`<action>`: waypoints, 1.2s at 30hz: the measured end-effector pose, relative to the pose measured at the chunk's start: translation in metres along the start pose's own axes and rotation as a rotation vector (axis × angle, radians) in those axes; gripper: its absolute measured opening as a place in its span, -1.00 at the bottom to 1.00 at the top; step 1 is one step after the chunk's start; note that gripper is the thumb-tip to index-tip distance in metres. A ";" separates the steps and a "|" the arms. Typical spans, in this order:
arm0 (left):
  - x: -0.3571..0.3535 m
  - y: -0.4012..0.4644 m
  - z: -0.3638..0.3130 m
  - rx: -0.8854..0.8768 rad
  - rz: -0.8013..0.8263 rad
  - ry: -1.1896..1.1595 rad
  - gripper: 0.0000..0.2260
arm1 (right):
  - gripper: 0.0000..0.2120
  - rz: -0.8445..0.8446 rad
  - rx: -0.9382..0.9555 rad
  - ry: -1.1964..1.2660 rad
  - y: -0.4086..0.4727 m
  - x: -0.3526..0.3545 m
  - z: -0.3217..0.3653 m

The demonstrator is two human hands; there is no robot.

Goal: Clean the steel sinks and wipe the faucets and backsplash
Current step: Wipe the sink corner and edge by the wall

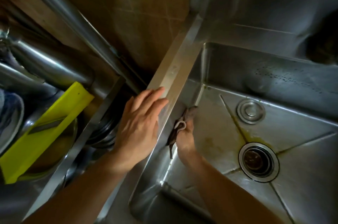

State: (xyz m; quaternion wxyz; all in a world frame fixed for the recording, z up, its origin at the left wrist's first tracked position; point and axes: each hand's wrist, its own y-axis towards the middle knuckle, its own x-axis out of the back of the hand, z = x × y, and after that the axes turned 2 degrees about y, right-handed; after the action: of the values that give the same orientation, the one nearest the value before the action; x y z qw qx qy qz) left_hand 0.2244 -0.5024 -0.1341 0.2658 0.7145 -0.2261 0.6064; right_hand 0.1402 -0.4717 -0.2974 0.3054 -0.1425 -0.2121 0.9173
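Sink (301, 178), steel, fills the right side of my view, and both forearms reach into frame from the bottom edge. My right hand (184, 136) is down inside the basin against its left wall, fingers curled round a dark, crumpled cloth (182, 121) that it presses on the steel; a loose tail of the cloth hangs just below the hand. My left hand (139, 123) lies flat on the sink's left rim (173, 75), fingers straight and together, gripping nothing.

On the basin floor, near its middle, sits the round drain (258, 161), dark inside, with yellowish-brown stains running along the floor creases toward it. A loose round steel stopper (251, 111) lies just beyond the drain, nearer the back wall. Water spots speckle the back wall of the basin.

Left of the rim, a second basin (102, 99) holds stacked steel bowls (45, 70) and, leaning across them, a bright yellow-green mandoline slicer (45, 128). Beyond the rim's far end rises the brown tiled wall (128, 4); a steel backsplash (256, 4) stands behind the sink.
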 end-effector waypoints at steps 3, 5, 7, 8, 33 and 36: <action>-0.002 -0.001 0.001 -0.019 -0.019 -0.022 -0.61 | -0.30 -0.021 -0.132 -0.024 0.013 0.000 -0.024; -0.003 -0.001 0.002 -0.025 -0.035 -0.024 -0.61 | -0.39 -0.023 -0.218 0.007 0.010 -0.002 -0.014; -0.003 -0.003 0.002 -0.018 -0.043 -0.028 -0.62 | -0.54 0.055 -0.287 0.005 -0.002 -0.003 0.000; -0.002 -0.003 0.002 -0.014 -0.047 -0.031 -0.62 | -0.59 0.099 -0.276 -0.010 -0.013 -0.001 0.012; 0.005 -0.059 0.001 0.046 -0.036 -0.151 -0.61 | -0.34 0.336 -0.491 -0.276 -0.082 0.009 0.030; 0.008 -0.056 0.002 0.038 -0.039 -0.216 -0.59 | -0.48 0.435 -0.476 -0.202 -0.108 0.016 0.053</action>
State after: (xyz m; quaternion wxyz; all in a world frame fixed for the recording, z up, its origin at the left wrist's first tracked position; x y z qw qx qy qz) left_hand 0.2632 -0.4607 -0.1326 0.2380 0.7848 -0.2281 0.5248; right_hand 0.1614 -0.3997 -0.2020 0.0379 -0.1600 -0.4141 0.8953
